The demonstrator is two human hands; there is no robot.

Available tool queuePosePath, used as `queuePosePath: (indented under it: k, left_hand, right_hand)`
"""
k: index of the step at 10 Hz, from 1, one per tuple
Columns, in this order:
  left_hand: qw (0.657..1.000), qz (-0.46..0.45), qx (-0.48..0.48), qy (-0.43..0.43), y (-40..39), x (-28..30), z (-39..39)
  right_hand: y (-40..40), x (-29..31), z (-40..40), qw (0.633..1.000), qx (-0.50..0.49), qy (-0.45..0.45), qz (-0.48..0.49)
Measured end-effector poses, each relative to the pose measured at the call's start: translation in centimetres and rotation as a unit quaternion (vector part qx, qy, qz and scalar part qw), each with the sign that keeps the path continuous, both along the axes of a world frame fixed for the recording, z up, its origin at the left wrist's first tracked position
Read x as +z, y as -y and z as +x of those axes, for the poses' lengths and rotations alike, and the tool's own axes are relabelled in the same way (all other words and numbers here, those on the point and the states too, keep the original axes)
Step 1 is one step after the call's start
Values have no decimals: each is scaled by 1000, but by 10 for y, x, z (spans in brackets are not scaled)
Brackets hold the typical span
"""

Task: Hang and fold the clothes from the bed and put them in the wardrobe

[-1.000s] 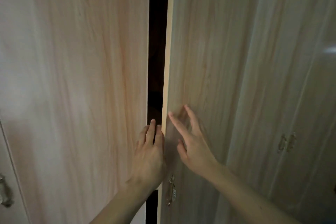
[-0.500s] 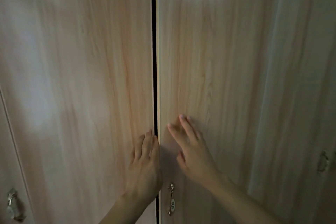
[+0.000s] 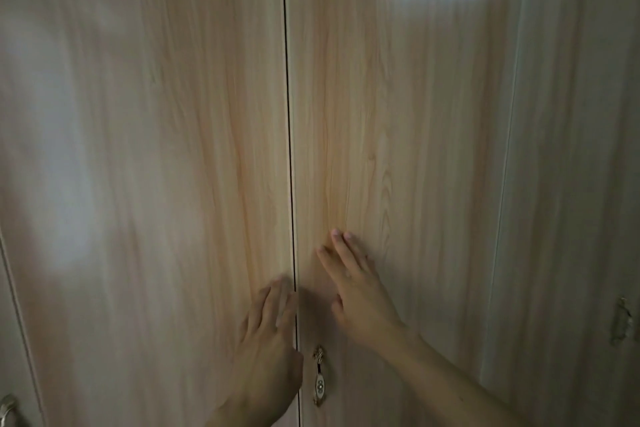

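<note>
Two light wood wardrobe doors fill the view, the left door (image 3: 156,166) and the right door (image 3: 398,132), with only a thin dark seam between them. My left hand (image 3: 268,347) lies flat on the left door next to the seam, fingers straight. My right hand (image 3: 356,291) presses flat on the right door, fingers spread. Below it on the right door hangs a small metal handle (image 3: 319,376). No clothes and no bed are in view.
Another door panel (image 3: 571,184) stands to the right with a handle (image 3: 621,322) near the frame's edge. A further handle (image 3: 7,411) shows at the bottom left corner. The wardrobe is very close in front of me.
The right door has swung shut; the wide dark gap of a second ago has narrowed to a thin seam. Both hands stayed flat on the doors, sliding slightly lower in view.
</note>
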State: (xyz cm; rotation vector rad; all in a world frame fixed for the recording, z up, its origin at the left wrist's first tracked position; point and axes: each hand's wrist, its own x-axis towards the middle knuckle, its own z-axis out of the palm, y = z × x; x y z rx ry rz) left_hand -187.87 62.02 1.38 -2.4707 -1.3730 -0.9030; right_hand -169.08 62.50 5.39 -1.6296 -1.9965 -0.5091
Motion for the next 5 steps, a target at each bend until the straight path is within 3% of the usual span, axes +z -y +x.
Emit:
queuePosePath:
  k: [2,5]
  left_hand:
    - [999,-39,21,-15,8,-3,-15]
    - [999,-44,7,20,24,2,-59]
  right_hand:
    - [6,7,-5,1000,0,2,-26]
    - [57,-4,-35,992,-20,-69,-99]
